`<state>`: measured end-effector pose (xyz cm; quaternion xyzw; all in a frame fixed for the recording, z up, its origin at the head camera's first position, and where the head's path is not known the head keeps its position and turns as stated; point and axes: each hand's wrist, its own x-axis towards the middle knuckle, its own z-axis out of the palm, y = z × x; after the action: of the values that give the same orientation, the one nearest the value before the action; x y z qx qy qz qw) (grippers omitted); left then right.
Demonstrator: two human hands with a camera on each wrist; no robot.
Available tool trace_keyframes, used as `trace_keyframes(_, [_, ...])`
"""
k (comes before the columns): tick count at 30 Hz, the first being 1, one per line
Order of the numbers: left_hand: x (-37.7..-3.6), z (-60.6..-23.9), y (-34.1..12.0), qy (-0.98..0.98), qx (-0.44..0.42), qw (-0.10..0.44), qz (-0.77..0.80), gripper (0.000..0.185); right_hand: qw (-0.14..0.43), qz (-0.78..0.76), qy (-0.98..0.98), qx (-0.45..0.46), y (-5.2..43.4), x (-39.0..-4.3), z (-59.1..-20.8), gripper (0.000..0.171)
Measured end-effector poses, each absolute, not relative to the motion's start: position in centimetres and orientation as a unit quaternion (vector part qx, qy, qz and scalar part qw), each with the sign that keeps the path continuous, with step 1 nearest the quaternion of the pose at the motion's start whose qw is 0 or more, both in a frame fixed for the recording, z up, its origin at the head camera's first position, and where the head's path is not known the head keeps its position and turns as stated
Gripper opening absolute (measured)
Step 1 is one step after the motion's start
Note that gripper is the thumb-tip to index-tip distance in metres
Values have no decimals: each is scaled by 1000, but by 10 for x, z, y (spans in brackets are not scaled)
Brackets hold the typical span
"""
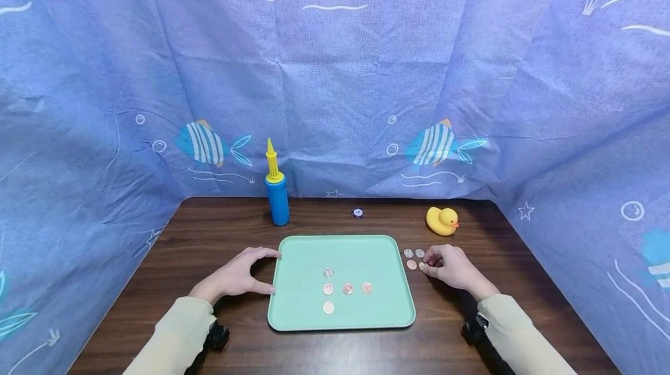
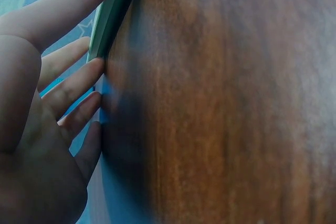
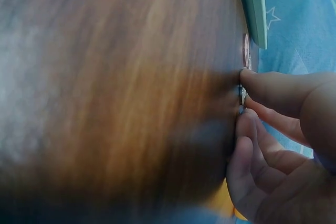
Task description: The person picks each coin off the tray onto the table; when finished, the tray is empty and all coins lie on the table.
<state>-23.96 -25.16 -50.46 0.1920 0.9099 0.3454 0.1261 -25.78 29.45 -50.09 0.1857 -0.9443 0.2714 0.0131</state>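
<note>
Left hand: the left hand [image 1: 238,275] rests at the left edge of the flat mint-green plastic tray [image 1: 298,311], fingers nearly straight, thumb and fingertips touching its rim.
Right hand: the right hand [image 1: 451,266] has curled fingers pinching a small round coin [image 3: 242,96] on the dark wooden table [image 1: 209,229].
Loose coins: three lie just beside the tray's right edge.
Tray: holds five coins near its middle.
Table's far edge: blue-and-yellow pump [image 1: 275,189], yellow rubber duck [image 1: 442,221].

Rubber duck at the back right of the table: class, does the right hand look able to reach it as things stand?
Probably yes. The right hand is at the loose coins beside the tray, and only bare table separates it from the rubber duck.
</note>
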Motion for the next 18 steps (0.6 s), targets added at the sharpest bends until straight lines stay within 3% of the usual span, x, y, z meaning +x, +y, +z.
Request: trace_keyframes(18, [-239,-503,-251,911,190,126,343,79,16,268,-945,187,294,-260,-501,13])
